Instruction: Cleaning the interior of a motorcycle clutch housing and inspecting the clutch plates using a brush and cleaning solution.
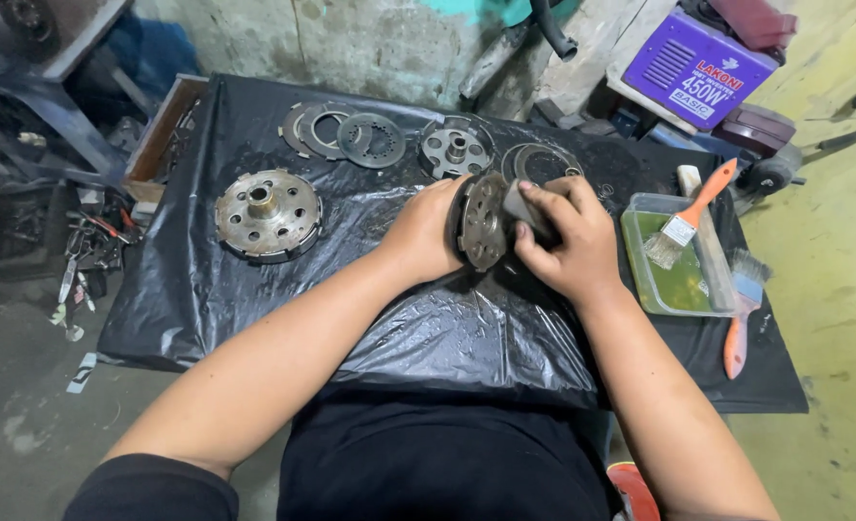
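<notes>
Clutch disc (483,220) stands on edge at table centre, left hand (426,234) gripping its rim at 9 o'clock, right hand (563,241) clenched on a small grey block (523,205). Rubbing hard, I think, may slip the disc onto the black sheet (254,299).

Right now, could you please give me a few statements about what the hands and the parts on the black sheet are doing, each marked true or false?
1. The left hand holds a round metal disc up on its edge. True.
2. The right hand is empty. False: it presses a small grey block against the disc.
3. A brush with an orange handle rests across the clear tray of greenish liquid. True.
4. The large drum with holes lies right of the tray. False: it lies on the black sheet, left of both hands.
5. Flat rings and plates lie along the sheet's far edge. True.
</notes>
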